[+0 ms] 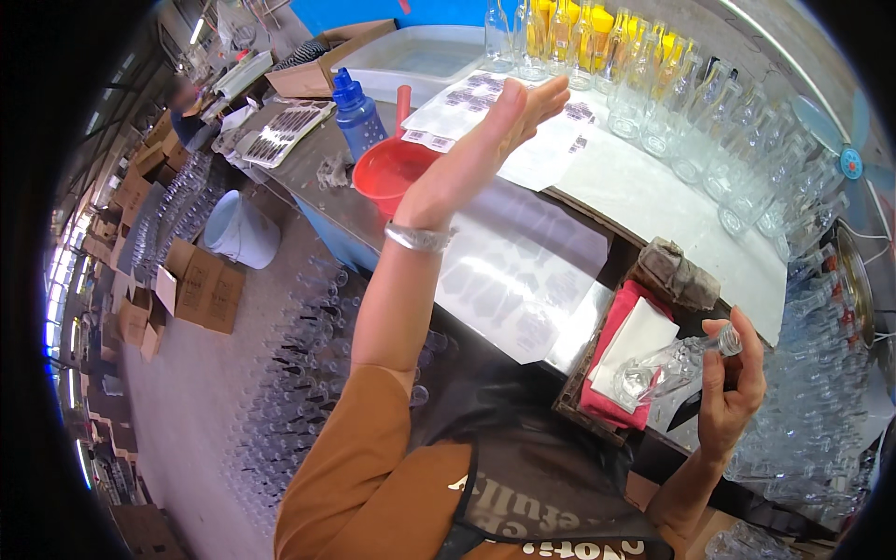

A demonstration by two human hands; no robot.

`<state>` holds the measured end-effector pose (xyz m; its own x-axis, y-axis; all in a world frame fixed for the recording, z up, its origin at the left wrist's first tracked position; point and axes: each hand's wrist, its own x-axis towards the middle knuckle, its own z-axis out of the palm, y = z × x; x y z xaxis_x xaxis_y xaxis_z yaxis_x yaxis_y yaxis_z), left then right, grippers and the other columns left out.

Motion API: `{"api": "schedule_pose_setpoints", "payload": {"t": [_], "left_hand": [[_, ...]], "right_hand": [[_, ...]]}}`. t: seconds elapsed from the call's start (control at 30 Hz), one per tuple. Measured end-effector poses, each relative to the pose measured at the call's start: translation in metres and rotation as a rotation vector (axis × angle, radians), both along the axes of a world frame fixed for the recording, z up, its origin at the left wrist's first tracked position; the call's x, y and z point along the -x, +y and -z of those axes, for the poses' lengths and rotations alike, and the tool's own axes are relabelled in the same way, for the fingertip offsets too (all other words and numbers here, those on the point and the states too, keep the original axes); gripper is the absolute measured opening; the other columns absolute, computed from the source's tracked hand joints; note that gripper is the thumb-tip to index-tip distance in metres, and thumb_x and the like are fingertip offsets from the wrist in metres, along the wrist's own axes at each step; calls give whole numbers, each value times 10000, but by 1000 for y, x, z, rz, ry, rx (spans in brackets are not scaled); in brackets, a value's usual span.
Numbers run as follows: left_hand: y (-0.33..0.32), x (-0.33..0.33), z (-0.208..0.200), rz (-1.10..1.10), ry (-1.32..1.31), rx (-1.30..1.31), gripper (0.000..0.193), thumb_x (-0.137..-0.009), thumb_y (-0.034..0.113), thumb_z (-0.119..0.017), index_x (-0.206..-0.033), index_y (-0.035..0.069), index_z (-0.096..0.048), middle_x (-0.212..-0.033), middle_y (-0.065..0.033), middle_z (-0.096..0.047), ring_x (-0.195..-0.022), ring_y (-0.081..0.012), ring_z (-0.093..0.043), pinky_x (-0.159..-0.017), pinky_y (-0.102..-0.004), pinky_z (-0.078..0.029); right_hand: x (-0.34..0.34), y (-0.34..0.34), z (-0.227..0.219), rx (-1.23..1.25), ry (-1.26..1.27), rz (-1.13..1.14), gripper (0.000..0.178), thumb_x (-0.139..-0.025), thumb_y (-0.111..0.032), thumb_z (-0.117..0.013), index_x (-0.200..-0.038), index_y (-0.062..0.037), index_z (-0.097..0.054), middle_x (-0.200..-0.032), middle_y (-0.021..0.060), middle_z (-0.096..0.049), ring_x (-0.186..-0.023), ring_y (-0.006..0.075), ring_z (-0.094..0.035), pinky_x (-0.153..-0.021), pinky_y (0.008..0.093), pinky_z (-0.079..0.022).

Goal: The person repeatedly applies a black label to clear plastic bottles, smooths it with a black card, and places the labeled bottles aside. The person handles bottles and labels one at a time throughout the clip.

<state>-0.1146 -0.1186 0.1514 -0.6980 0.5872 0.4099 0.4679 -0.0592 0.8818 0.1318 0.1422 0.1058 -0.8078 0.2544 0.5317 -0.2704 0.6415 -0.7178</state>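
Observation:
My right hand (730,403) grips a clear glass bottle (665,371) near its mouth, fingers and thumb around the neck. The bottle lies tilted, its base over a folded white cloth (644,329) on a red cloth (611,403) in a narrow wooden tray. My left hand (481,140) is raised over the table with its fingers stretched out, holding nothing visible. Below it are white sheets with dark printed patterns (457,103) and a red plastic dipper (378,185). A translucent sheet with faint shapes (518,266) lies nearer to me.
Many clear bottles (686,140) stand along the table's far right. A crumpled grey rag (674,271) sits at the tray's far end. A blue water bottle (357,117) and a shallow plastic tub (411,51) are behind the dipper. Bottles, cartons (207,285) and a bucket (243,231) occupy the left floor.

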Motion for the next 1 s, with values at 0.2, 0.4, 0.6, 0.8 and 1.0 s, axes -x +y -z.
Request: {"api": "schedule_pose_setpoints", "payload": {"t": [0.2,0.4,0.6,0.8,1.0], "left_hand": [[-36,-10,34,-64,-179,27,881,-996,723,-121,-1571,86,-323,-1575,-201,-376,-1503,-298,-281,-1233,-436,-163],[-66,-13,51,-94,-320,24,851,-1004,710,-117,-1589,114,-284,-1594,-161,-360,-1508,-293,-267,-1231,-455,-153],[-96,-8,52,-126,-329,50,933,-956,783,-112,-1592,120,-275,-1602,-162,-345,-1511,-304,-257,-1232,-470,-129],[-144,9,41,-193,-225,-52,973,-951,789,-99,-1525,68,-412,-1529,-172,-461,-1452,-306,-383,-1208,-444,-207],[-187,25,27,-326,-193,-558,970,-966,766,-219,-1464,-34,-449,-1521,-235,-444,-1417,-343,-427,-1163,-419,-320]], "right_hand": [[1,-1,2,23,10,-10,495,-898,14,-653,-1382,-26,-559,-1078,87,-719,-612,23,-468,-575,185,-400],[3,-2,2,29,-9,-4,492,-902,21,-644,-1384,-21,-555,-1074,86,-716,-612,17,-457,-569,177,-394],[6,-4,5,-7,20,-10,487,-908,33,-624,-1388,-15,-550,-1091,81,-711,-608,12,-445,-565,173,-380],[7,-2,8,17,29,-20,498,-910,35,-616,-1400,-11,-539,-1102,79,-712,-620,7,-455,-573,171,-380],[8,0,8,-5,29,-15,501,-912,39,-607,-1405,-12,-535,-1096,74,-715,-612,6,-445,-569,170,-371]]}}
